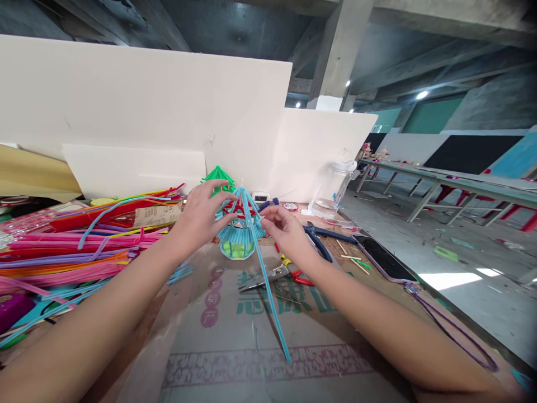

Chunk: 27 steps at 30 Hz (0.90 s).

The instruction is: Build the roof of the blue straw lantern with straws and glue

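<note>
A small pavilion model (237, 246) of light-blue pipe cleaners, with red parts under its roof, stands upright on the table. One long blue pipe cleaner (272, 305) slants from its roof down toward me. My left hand (203, 210) is at the roof's left side, thumb and forefinger apart; whether the fingertips touch the roof is unclear. On the other side my right hand (283, 229) has thumb and forefinger pinched together close to the roof edge. Anything between those fingertips is too small to make out. Behind my left hand shows a green pipe-cleaner roof (218, 174).
Bundles of coloured pipe cleaners (84, 240) lie at left. Scissors (268, 278), pliers (321, 243) and a phone (384, 257) are at right. Farther back stand a clear plastic jug (333, 190) and a small digital timer (260, 197), before white boards (138, 106).
</note>
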{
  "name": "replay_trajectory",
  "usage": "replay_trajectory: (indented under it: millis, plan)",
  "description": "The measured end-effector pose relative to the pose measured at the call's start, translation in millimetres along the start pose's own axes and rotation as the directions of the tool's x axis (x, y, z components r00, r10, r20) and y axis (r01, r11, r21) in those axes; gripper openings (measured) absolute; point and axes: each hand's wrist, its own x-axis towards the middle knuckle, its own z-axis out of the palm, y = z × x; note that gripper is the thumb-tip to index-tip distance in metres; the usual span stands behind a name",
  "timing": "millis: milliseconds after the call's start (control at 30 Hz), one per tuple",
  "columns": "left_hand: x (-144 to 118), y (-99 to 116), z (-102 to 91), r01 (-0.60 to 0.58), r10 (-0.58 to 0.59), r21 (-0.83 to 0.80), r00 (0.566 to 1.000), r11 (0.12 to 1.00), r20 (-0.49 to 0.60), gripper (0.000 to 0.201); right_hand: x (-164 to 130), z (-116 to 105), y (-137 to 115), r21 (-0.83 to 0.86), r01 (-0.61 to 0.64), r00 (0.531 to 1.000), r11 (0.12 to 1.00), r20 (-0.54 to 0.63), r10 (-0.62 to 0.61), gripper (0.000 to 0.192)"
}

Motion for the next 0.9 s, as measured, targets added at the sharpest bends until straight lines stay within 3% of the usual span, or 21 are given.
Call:
replay_trajectory:
  millis: [133, 300, 400, 533, 633, 733, 800, 900]
  plan:
    - [0.1, -8.0, -1.3, 0.111, -0.111, 0.008, 0.989, 0.994, 0.1, 0.061, 8.4, -9.3, 14.4, -0.09, 0.025, 0.997, 0.996, -0.064, -0.031, 0.015]
    - [0.2, -23.7, -1.9, 0.268, -0.27, 0.048, 0.924, 0.962, 0.272, 0.063, 16.0, -20.3, 34.3, -0.205, 0.007, 0.992, 0.979, -0.123, -0.033, 0.017]
    - [-2.0, -35.1, -0.6, 0.405, -0.356, -0.063, 0.859, 0.912, 0.368, 0.068, 15.9, -19.7, 38.6, -0.116, -0.047, 0.996, 0.992, -0.076, 0.038, 0.021]
    - [-4.5, -44.8, 4.2, 0.529, -0.387, -0.205, 0.788, 0.823, 0.48, 0.072, 10.7, -8.4, 40.5, 0.117, -0.244, 0.97, 0.963, 0.032, 0.242, 0.038]
    - [-4.2, -45.4, 5.8, 0.543, -0.4, -0.205, 0.781, 0.815, 0.48, 0.07, 4.8, 0.6, 34.3, 0.213, -0.355, 0.934, 0.91, 0.129, 0.334, 0.046]
    - [-3.1, -44.0, 5.1, 0.548, -0.403, -0.223, 0.785, 0.806, 0.47, 0.067, 0.8, 4.4, 19.1, 0.422, -0.479, 0.878, 0.77, 0.222, 0.425, 0.047]
    - [-2.5, -43.9, 4.5, 0.546, -0.392, -0.263, 0.795, 0.796, 0.463, 0.064, 0.6, 3.5, 8.6, 0.521, -0.491, 0.867, 0.698, 0.218, 0.448, 0.046]
    - [-2.3, -44.1, 5.0, 0.545, -0.384, -0.311, 0.806, 0.778, 0.451, 0.059, 3.8, -1.8, 0.6, 0.472, -0.467, 0.882, 0.748, 0.183, 0.435, 0.046]
